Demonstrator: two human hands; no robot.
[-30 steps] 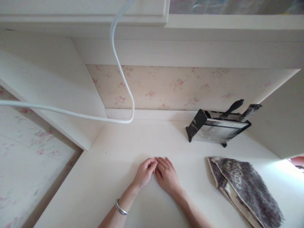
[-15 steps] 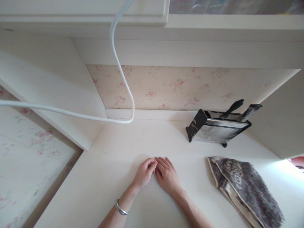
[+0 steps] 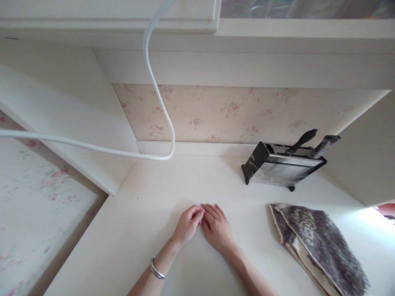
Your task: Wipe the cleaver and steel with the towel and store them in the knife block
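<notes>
My left hand (image 3: 187, 224) rests on the white countertop (image 3: 123, 246), its fingers curled in and the thumb against the forefinger. No object shows in it. A silver bangle (image 3: 157, 269) circles that wrist. Beside it, my right hand (image 3: 217, 228) lies palm down on the surface with its fingers stretched out, holding nothing. The fingertips of the left hand touch the right hand near its fingers. To the right of my hands a grey-brown patterned towel (image 3: 321, 238) lies folded.
A black-framed knife holder (image 3: 284, 166) with two dark-handled tools in it stands at the back right. A white cable (image 3: 163, 107) hangs in front of the view. Cabinets (image 3: 108, 16) overhang the counter, and side panels (image 3: 70, 102) bound it. Floral wallpaper (image 3: 203, 113) covers the back wall.
</notes>
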